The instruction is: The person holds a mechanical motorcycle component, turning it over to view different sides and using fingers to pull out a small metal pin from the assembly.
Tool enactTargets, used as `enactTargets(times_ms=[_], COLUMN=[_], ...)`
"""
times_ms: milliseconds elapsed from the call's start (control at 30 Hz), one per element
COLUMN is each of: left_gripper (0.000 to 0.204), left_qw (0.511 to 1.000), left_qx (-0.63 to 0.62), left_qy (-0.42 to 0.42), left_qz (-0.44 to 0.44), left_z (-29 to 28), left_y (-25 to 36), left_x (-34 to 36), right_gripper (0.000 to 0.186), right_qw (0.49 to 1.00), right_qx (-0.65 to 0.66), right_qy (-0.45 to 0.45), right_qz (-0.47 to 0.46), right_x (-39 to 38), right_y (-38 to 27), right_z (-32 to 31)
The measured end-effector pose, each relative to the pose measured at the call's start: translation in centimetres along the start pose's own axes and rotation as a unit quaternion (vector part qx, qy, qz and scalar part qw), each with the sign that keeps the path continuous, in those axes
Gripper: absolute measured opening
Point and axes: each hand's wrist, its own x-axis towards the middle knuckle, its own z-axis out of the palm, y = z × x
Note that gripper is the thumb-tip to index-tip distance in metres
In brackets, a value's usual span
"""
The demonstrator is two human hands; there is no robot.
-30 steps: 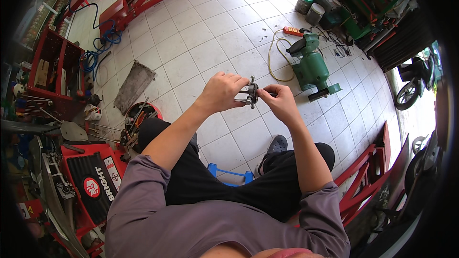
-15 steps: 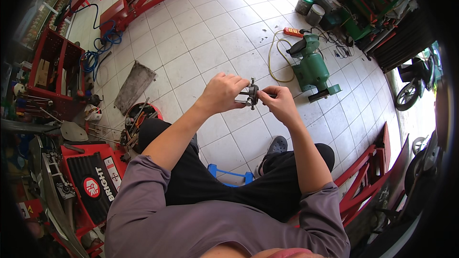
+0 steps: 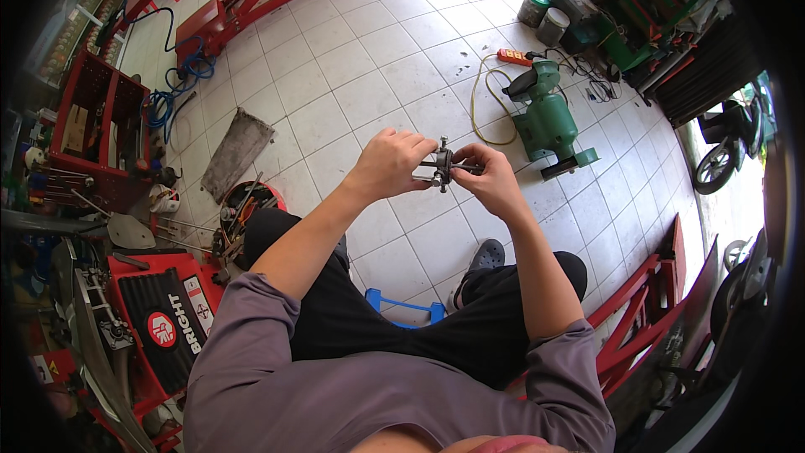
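Between my hands, above the floor and in front of my knees, is a small dark metal puller (image 3: 444,165). It has a round hub with bolts sticking out at top and bottom, and legs running to the left. My left hand (image 3: 387,166) is closed round the legs' side; whether another part sits inside that grip is hidden. My right hand (image 3: 490,178) has its thumb and fingers closed on the rod at the right side of the hub.
A green bench grinder (image 3: 549,122) stands on the tiles ahead right, near an orange power strip (image 3: 514,57). To my left are a flat grey board (image 3: 237,153), a round red tub of tools (image 3: 251,201) and a red-and-black case (image 3: 163,327). A blue stool (image 3: 402,305) shows below me.
The fingers of my right hand have shifted slightly on the rod, with the fingertips a little further apart. My left hand and the puller stay nearly in place.
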Motion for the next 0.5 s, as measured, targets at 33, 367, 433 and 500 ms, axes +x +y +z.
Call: enactTargets(times_ms=[33, 367, 433, 500], left_gripper=[0.059, 0.059, 0.058, 0.058], left_qw=[1.0, 1.0, 1.0, 1.0], left_qx=[0.002, -0.002, -0.002, -0.001], left_qy=[0.001, -0.004, -0.005, -0.003], left_qz=[0.001, 0.0, -0.001, -0.001], left_z=[0.04, 0.01, 0.0, -0.08], left_y=[-0.04, -0.01, 0.04, 0.02], left_x=[-0.02, 0.0, 0.04, 0.01], right_gripper=[0.027, 0.028, 0.028, 0.027], right_qw=[1.0, 1.0, 1.0, 0.999], right_qx=[0.0, -0.009, -0.015, -0.036], right_qy=[0.0, -0.008, -0.006, -0.002], right_qz=[0.006, 0.003, 0.008, 0.016], right_x=[-0.06, -0.06, -0.12, -0.09], right_y=[-0.23, -0.1, -0.11, -0.2], right_z=[-0.06, -0.11, -0.1, -0.07])
